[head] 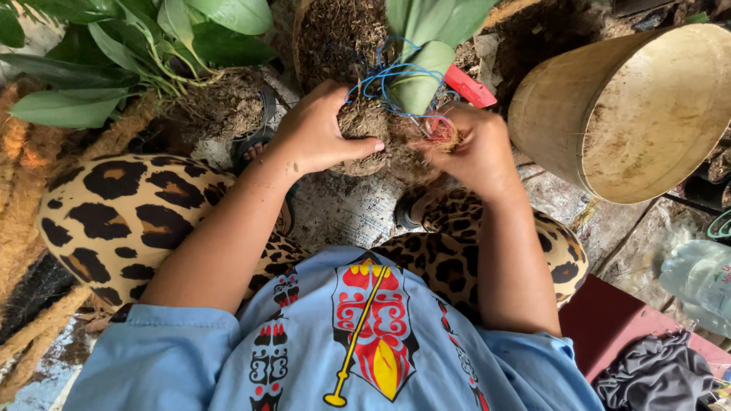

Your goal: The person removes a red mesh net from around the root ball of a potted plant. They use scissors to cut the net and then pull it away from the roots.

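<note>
A brown fibrous root ball (378, 135) of a green-leaved plant (421, 72) sits between my hands, wrapped with thin blue string (384, 74). My left hand (316, 129) cups the ball's left side, thumb pressed across its front. My right hand (472, 148) grips the right side, its fingers pinching a tuft of reddish-brown fibre (444, 134) and the string ends. A red-handled tool (470, 86) lies just behind my right hand.
A large tan bucket (632, 114) lies tipped on its side at the right. Leafy plants (129, 53) and a coir-filled basket (335, 34) stand behind. My knees in leopard-print trousers (122, 217) flank the work. A plastic bottle (700, 281) and dark cloth (655, 377) lie at the lower right.
</note>
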